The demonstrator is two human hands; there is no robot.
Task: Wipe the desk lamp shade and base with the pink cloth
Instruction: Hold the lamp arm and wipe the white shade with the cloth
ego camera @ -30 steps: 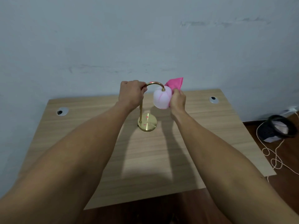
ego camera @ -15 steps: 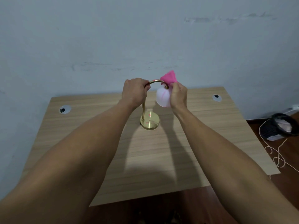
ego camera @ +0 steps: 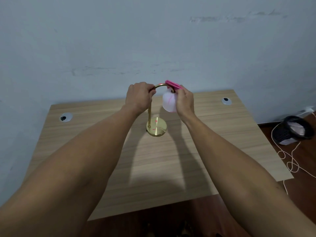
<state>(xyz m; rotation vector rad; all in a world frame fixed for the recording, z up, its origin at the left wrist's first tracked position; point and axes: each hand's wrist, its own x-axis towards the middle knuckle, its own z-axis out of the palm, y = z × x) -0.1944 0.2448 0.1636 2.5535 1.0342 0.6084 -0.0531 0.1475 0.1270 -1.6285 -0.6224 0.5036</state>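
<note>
A small desk lamp with a curved brass arm (ego camera: pixel 160 86) stands near the middle of a pale wood-grain desk (ego camera: pixel 222 134), close to the blue-grey wall behind it. The person's left hand (ego camera: pixel 139 97) is clenched around the top of the arch, just left of its peak, seemingly to steady the light lamp against the push of wiping. The right hand (ego camera: pixel 185 101) grips a folded bright pink cloth (ego camera: pixel 172 84), pressing it over the crown of the frosted white globe shade (ego camera: pixel 169 102), which hangs from the right end of the arch. The hand cups the shade's right side. Directly below the arch sits the round polished brass base (ego camera: pixel 157 128), bare of cloth, so it probably awaits its turn. Far right of the lamp, on the floor, a black mesh bin (ego camera: pixel 294 130) lies beside loose white cord (ego camera: pixel 289 159).
</note>
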